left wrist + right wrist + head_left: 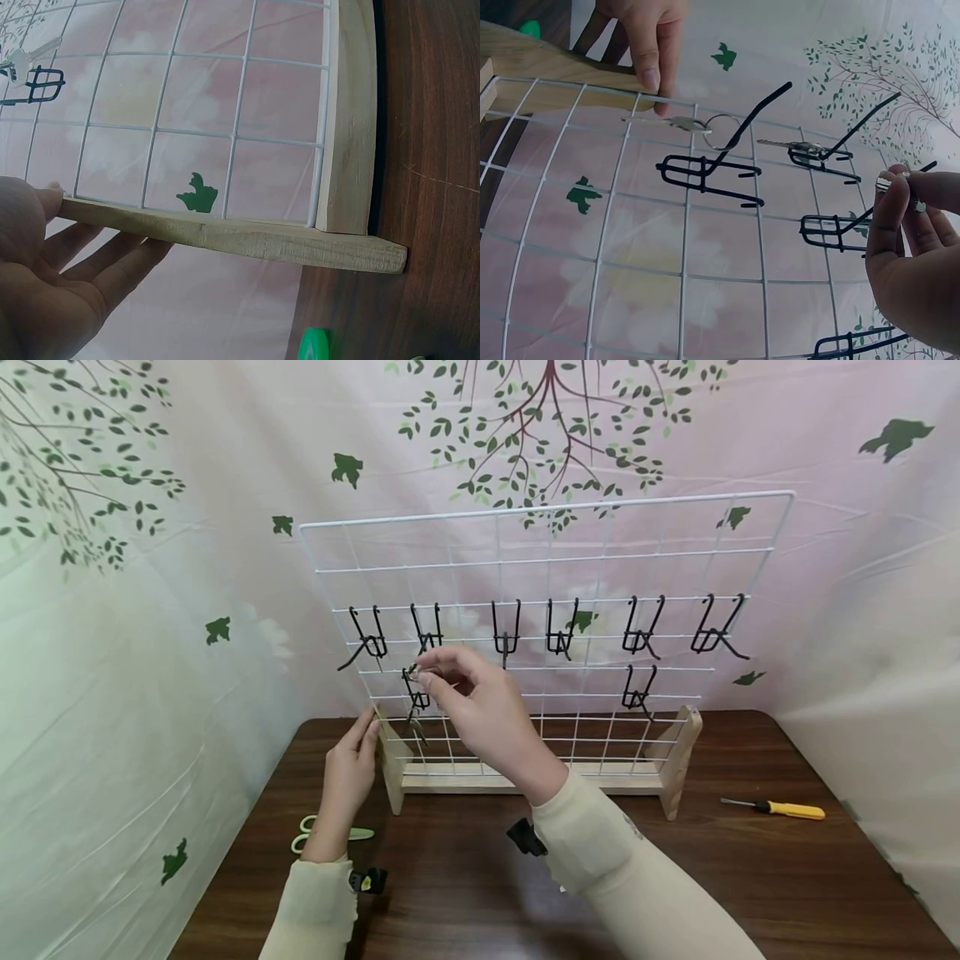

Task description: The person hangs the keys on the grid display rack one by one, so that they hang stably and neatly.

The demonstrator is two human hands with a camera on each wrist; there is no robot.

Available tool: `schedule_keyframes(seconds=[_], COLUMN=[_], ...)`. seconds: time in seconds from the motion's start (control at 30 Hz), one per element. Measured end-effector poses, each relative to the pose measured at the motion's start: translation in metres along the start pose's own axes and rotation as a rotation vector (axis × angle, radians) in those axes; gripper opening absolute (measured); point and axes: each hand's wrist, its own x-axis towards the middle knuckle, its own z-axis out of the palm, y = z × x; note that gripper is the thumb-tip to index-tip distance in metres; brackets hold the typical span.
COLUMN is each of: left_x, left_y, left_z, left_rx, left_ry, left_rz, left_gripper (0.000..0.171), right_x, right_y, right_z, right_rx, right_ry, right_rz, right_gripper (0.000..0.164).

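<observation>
A white wire grid rack (547,512) with black hooks (506,639) stands on a wooden base (532,783). My right hand (487,714) pinches a small shiny metal key (883,183), mostly hidden by the fingers, close to a hook on the rack's left. With thumb and fingers on opposite sides, my left hand (67,262) grips the wooden side piece (285,247) at the rack's left end. In the right wrist view a key (679,122) on a ring hangs from the lower hook (705,172); another key (791,145) hangs from a neighbouring hook.
Pale green scissors (360,834) lie by the left forearm, partly covered by it. A screwdriver (795,811) with a yellow handle lies on the dark wooden table (450,877) at right. Behind the rack hangs a leaf-patterned curtain (225,485).
</observation>
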Motion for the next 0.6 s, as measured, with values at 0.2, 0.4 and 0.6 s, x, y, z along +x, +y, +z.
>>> schedule_keyframes(seconds=[0.2,0.4,0.6], left_x=[0.0,0.0,-0.001], left_y=[0.0,0.001,0.001], left_z=[0.0,0.0,-0.001], left_rx=[0.009,0.005,0.008], left_ry=[-0.005,-0.008,-0.022], left_rz=[-0.012,-0.009,-0.007], left_gripper=[0.047,0.047,0.048], right_x=[0.005,0.01,0.016], right_y=[0.005,0.01,0.015], right_z=[0.005,0.009,0.011], right_rx=[-0.015,-0.01,0.043], right_ry=[0.037,0.068,0.064], right_rz=[0.018,0.065,0.12], right_gripper=[0.018,0.018,0.019])
